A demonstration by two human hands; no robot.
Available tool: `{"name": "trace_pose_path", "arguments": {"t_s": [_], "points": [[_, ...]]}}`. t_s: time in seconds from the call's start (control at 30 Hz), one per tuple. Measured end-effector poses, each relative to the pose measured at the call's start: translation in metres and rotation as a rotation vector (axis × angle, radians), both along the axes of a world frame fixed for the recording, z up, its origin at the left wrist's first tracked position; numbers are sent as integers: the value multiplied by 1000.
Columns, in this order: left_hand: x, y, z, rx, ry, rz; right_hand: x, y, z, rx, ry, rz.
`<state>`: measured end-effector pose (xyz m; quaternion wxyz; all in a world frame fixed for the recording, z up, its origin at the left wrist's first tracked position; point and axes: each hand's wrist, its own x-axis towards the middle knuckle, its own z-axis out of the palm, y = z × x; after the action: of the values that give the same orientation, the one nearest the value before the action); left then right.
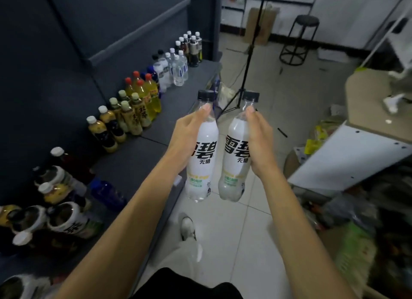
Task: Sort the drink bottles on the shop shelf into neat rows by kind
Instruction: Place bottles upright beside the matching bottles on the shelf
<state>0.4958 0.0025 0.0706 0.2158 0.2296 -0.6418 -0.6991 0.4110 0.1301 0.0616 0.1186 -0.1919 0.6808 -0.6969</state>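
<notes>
Two white-labelled clear plastic soda bottles with black caps, left bottle (203, 151) gripped by left hand (186, 136), right bottle (234, 156) by right hand (259, 140), upright over pale tiled floor (234, 231), beside dark grey shelf (138, 162) of rowed bottles, yellow drinks (147, 93), possibly teas (124, 118) nearby.

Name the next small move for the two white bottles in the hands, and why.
Probably carry both left to the shelf and stand them side by side on its bare stretch. The left hand and right hand each grip a matching black-capped white bottle over the floor, off the shelf.
</notes>
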Motion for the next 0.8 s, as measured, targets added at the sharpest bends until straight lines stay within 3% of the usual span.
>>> {"name": "trace_pose_path", "arguments": {"t_s": [0.2, 0.4, 0.57, 0.8], "points": [[-97, -34, -26, 63, -8, -65, -78, -19, -12, 169, 28, -40], [-184, -70, -58, 172, -56, -111, -156, -42, -33, 205, -77, -192], [-246, -82, -74, 143, -179, -89, -204, -54, -58, 345, -83, -176], [-338, -115, -99, 47, -316, -122, -302, -86, -97, 337, -150, -151]]}}
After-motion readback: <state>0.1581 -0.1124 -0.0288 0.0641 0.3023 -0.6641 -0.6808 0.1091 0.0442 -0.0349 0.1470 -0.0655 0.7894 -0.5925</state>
